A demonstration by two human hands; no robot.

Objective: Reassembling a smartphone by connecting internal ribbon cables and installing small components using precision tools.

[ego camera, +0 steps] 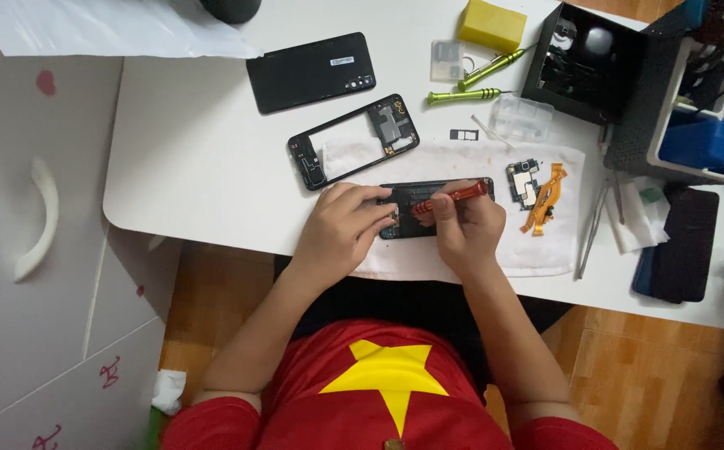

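The dark opened phone body (429,208) at frame centre looks well stripped: 1 black back cover (310,72), 1 black mid-frame (354,140), 1 small circuit board (523,182) and 1 orange flex cable (544,198) lie removed. The left hand (341,227) steadies the body; the right hand (466,227) is closed around 1 red screwdriver (454,198). 2 green screwdrivers (474,83) sit upper right.

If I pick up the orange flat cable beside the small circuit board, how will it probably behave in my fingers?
The orange flat cable looks thin and ribbon-like with bends, so it is probably floppy and very light. Its narrow branching shape suggests it could crease or tear if pulled hard. It lies on the white cloth touching the small circuit board, so lifting it might drag the board.
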